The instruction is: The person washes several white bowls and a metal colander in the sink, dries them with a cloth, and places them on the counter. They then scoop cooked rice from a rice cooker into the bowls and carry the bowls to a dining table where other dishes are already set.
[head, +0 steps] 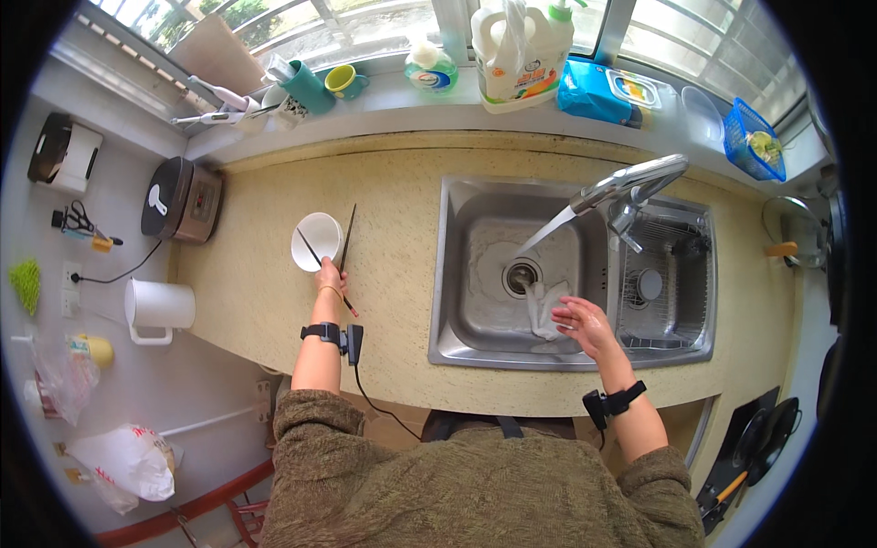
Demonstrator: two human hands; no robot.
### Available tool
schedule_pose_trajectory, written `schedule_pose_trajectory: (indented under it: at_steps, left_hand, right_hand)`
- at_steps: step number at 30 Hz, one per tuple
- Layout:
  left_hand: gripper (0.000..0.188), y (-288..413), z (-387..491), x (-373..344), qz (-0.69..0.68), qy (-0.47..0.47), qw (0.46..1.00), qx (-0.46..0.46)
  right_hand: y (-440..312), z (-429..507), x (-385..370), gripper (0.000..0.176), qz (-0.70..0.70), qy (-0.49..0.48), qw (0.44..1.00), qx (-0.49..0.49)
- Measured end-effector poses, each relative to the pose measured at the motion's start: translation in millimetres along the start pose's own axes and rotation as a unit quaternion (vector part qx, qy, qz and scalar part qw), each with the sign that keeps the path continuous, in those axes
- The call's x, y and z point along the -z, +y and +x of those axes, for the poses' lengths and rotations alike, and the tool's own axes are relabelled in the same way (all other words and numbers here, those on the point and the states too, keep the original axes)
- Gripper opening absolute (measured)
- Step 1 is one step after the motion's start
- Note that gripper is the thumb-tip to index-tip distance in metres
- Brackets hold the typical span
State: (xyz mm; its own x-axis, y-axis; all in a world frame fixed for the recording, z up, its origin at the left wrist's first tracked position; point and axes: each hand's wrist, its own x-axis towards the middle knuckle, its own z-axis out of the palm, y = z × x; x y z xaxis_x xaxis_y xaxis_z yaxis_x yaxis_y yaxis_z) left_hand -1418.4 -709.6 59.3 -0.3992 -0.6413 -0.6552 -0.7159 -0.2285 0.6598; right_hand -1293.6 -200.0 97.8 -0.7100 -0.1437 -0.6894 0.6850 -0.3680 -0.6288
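Observation:
On the counter to the left of the sink stands a white bowl (317, 236). My left hand (330, 277) is at the bowl's near edge, with two dark chopsticks (349, 236) at its fingers; one crosses over the bowl, the other points away beside it. Whether the fingers close on them is unclear. Over the right part of the large steel sink basin (479, 301), my right hand (582, 325) is held with its fingers apart and nothing in it. A wet white cloth (543, 308) lies by the drain. Water runs from the chrome faucet (627, 181) into the basin.
A smaller basin with a wire rack (675, 274) adjoins on the right. At the counter's left stand a rice cooker (181, 200) and a white pitcher (161, 312). Along the windowsill are cups, a green soap bottle (431, 68), a large jug (517, 61) and a blue basket (752, 144).

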Motion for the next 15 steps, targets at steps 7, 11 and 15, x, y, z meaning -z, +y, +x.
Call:
schedule_pose_trajectory:
  at_steps: [7, 11, 15]
  left_hand:
    - [0.056, 68.4, 36.2, -46.5, 0.008, -0.129, 0.99, -0.048]
    - [0.057, 62.6, 38.3, -57.4, 0.101, -0.251, 0.961, -0.065]
    - [0.039, 22.4, 27.0, -64.8, 0.34, -0.124, 0.869, -0.338]
  right_hand:
    - [24.1, -14.6, 1.0, 0.03, 0.017, 0.083, 0.996, -0.035]
    - [22.6, -12.5, -1.9, 0.03, 0.008, 0.058, 0.998, 0.014]
    - [10.0, 10.6, 13.4, 0.03, -0.067, 0.108, 0.986, 0.106]
